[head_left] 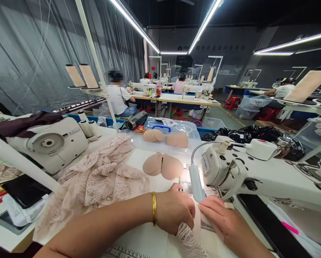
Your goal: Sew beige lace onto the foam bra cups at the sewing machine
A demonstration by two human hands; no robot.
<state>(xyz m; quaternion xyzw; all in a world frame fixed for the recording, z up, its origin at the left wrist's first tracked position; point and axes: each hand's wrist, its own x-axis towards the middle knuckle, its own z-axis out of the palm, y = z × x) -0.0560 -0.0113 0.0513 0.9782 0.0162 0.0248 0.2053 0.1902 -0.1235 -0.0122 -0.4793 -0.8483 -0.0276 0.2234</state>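
Observation:
My left hand (176, 208), a gold bangle at its wrist, is closed with curled fingers on beige lace fabric (188, 236) in front of the sewing machine (238, 168). My right hand (222, 218) lies with fingers stretched out beside the needle area, its fingertips on pale fabric. What lies under the right palm is hidden. A small lamp (197, 184) on a bendy neck lights the spot between the hands. Two beige molded bra cups (163, 166) lie beyond my left hand. A heap of beige lace (109, 175) covers the table to the left.
A clear plastic lid (136, 143) at the back bears stacked beige cups (153, 135). Another sewing machine (52, 136) stands at left, near a black phone (24, 190). Black plastic bags (246, 134) lie behind my machine. A person in white (118, 95) sits farther back.

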